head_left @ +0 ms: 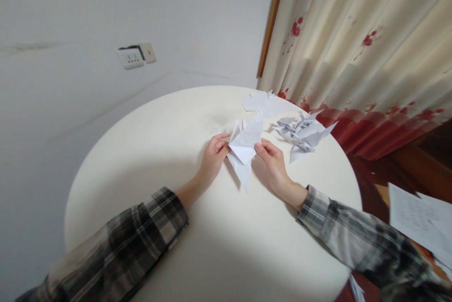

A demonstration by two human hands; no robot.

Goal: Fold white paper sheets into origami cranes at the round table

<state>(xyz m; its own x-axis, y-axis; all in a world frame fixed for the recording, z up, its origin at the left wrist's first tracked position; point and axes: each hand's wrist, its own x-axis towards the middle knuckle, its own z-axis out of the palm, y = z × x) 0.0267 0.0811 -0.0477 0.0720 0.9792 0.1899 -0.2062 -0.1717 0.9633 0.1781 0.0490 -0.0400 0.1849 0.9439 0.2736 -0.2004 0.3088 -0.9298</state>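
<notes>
A partly folded white paper figure [244, 147] rests on the round white table [148, 151], its long point aimed toward me. My left hand [213, 159] pinches its left edge with closed fingers. My right hand [272, 164] pinches its right edge in the same way. Both forearms, in plaid sleeves, lie over the tabletop.
A pile of several folded white paper cranes [303, 133] lies to the right of the figure, with paper scraps [263, 103] behind. A cream curtain with red flowers [356, 43] hangs at right. Printed sheets [420, 219] lie at far right. A wall socket [131, 57] sits on the white wall.
</notes>
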